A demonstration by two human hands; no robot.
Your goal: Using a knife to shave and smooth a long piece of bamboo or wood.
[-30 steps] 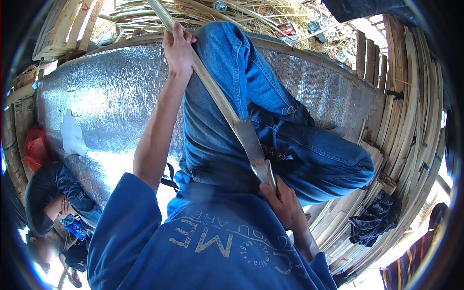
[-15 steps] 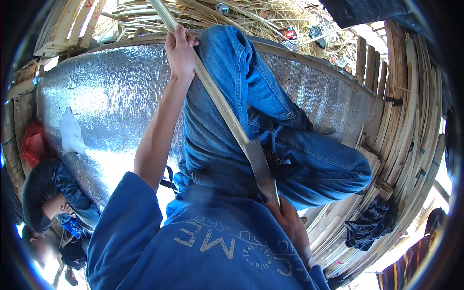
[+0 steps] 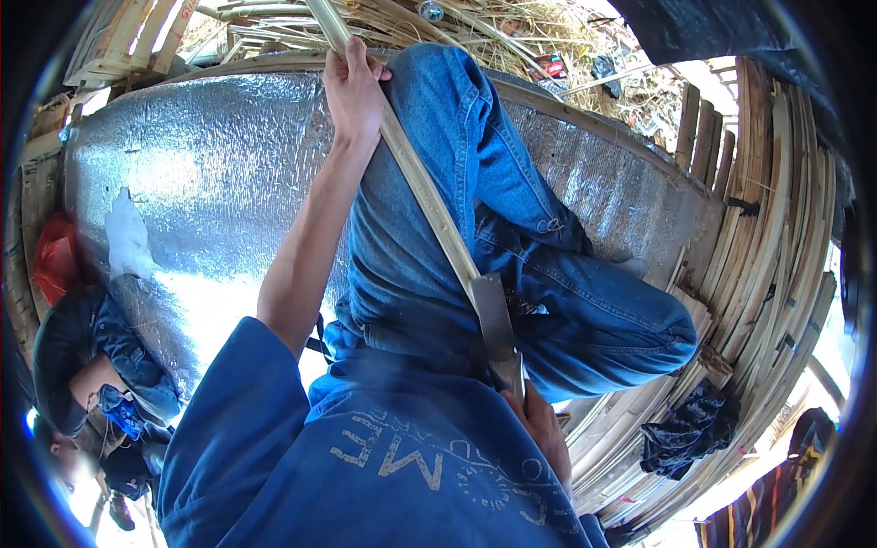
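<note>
The strip (image 3: 425, 192), pale and slim, slants across the person's jeans (image 3: 402, 265), its far end passing out of view. The left hand (image 3: 354, 96) holds it beside the forward knee, fingers closed around it. At the near end of the strip is a knife (image 3: 494, 315), its broad, dull grey blade overlapping that end; whether the edge bites in, I cannot tell. The right hand (image 3: 545, 431), just nearer the body than the strip, has its fingers curled about the knife's lower part and hides most of the handle.

Under the legs, on both sides of the strip, spreads a silvery mat (image 3: 210, 128) with a white patch (image 3: 131, 236) well to the strip's left. Farther left of the strip sits another person (image 3: 68, 365), in dark clothes, next to something red (image 3: 57, 256). Beyond the strip's far end lie loose slats (image 3: 384, 20) and straw, with a clear bottle (image 3: 430, 11) among them. Well to the right of the strip are stacked bamboo lengths (image 3: 776, 210) and a crumpled black cloth (image 3: 690, 434).
</note>
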